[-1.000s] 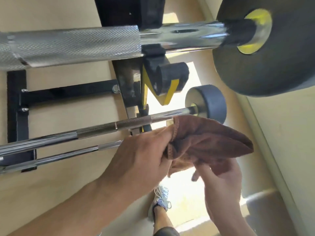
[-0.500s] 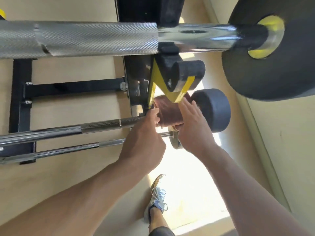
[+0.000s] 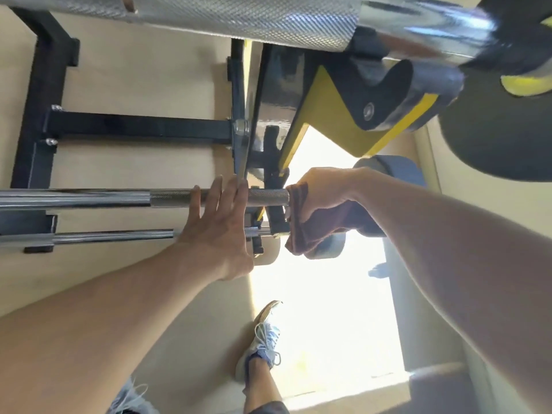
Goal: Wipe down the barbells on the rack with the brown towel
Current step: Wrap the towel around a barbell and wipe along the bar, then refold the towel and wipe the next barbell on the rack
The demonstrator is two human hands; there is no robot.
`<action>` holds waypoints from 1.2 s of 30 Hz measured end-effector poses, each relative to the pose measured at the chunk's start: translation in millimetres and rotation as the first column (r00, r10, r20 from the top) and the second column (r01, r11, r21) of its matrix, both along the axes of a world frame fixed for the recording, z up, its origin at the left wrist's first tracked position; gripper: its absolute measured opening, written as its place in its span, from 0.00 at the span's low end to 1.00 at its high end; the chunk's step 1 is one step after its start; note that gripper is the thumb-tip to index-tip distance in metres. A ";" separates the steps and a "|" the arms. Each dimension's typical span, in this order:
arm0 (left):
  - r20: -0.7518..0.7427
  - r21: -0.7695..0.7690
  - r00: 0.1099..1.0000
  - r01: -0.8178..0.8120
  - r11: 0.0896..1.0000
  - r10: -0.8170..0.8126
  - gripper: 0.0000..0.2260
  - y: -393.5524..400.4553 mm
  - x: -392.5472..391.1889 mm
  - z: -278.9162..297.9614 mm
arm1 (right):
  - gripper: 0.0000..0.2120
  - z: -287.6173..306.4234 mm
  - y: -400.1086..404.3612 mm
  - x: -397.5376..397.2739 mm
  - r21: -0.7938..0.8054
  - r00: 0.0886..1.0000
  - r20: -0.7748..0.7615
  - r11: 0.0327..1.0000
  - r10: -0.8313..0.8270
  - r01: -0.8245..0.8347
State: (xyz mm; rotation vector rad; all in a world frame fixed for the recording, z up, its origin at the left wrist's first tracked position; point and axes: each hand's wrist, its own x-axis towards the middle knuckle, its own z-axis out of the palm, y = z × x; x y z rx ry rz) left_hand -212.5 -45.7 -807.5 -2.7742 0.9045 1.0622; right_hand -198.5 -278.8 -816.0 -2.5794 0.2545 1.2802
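Note:
My right hand [image 3: 321,194] grips the brown towel [image 3: 316,231], wrapped around the middle barbell [image 3: 119,198] just right of the rack upright. My left hand [image 3: 219,225] lies flat with fingers spread, its fingertips resting on that bar's knurled section. A thinner barbell [image 3: 113,236] runs just below, partly behind my left hand. The thick top barbell [image 3: 239,13] crosses the top of the view, very close to the camera.
The black and yellow rack [image 3: 337,115] holds the bars on hooks. A large black plate [image 3: 501,138] hangs at the upper right, and a smaller grey plate [image 3: 397,168] sits behind my right wrist. My shoe [image 3: 263,339] stands on the floor below.
Both hands went from holding the towel in the air to the middle barbell. The right hand now clamps the towel around it, and the left hand has let go and spread open.

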 end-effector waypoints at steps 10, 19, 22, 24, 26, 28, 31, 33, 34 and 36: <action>-0.043 -0.064 0.998 0.046 0.997 -0.049 0.54 7.6 5.8 -2.4 | 0.17 -27.4 -1.3 -84.8 -0.393 0.784 0.601 0.912 0.159 0.116; 0.059 -0.406 0.997 -0.021 0.914 0.049 0.45 42.5 -22.7 -16.5 | 0.30 -16.4 71.3 -138.8 0.076 0.496 0.810 0.895 -0.312 0.439; -0.058 -0.510 0.990 -0.142 0.848 0.131 0.34 77.8 -54.1 -25.2 | 0.26 -12.7 106.9 -154.3 0.318 0.521 0.637 0.810 -0.568 0.493; -0.283 -0.407 0.915 -0.387 0.828 0.288 0.31 99.2 -71.3 -32.8 | 0.17 -4.7 136.3 -167.1 0.515 0.404 0.387 0.557 -0.829 0.651; -0.573 -0.181 0.653 -0.690 0.701 0.495 0.40 113.1 -78.5 -39.7 | 0.16 -6.6 167.1 -182.6 0.560 0.284 0.233 0.367 -0.930 0.742; -0.748 0.018 0.334 -0.854 0.520 0.574 0.44 120.6 -82.0 -43.9 | 0.15 -19.9 200.9 -200.8 0.584 0.157 0.031 0.145 -0.987 0.799; -0.840 0.294 -0.061 -0.886 0.358 0.539 0.33 130.4 -81.1 -42.7 | 0.09 -33.4 253.5 -209.8 0.610 0.135 -0.206 -0.019 -0.969 0.792; -0.833 0.318 -0.085 -0.882 0.349 0.546 0.37 137.7 -77.8 -49.2 | 0.16 -35.1 281.7 -208.8 0.741 0.331 -0.196 0.082 -0.923 0.667; -0.817 0.283 -0.030 -0.891 0.355 0.576 0.36 140.6 -75.0 -52.6 | 0.21 -34.4 292.7 -205.2 0.799 0.432 -0.167 0.135 -0.886 0.585; -0.747 0.140 0.160 -0.911 0.387 0.646 0.25 146.2 -68.6 -64.7 | 0.23 -44.2 302.3 -203.9 0.839 0.503 -0.080 0.214 -0.861 0.500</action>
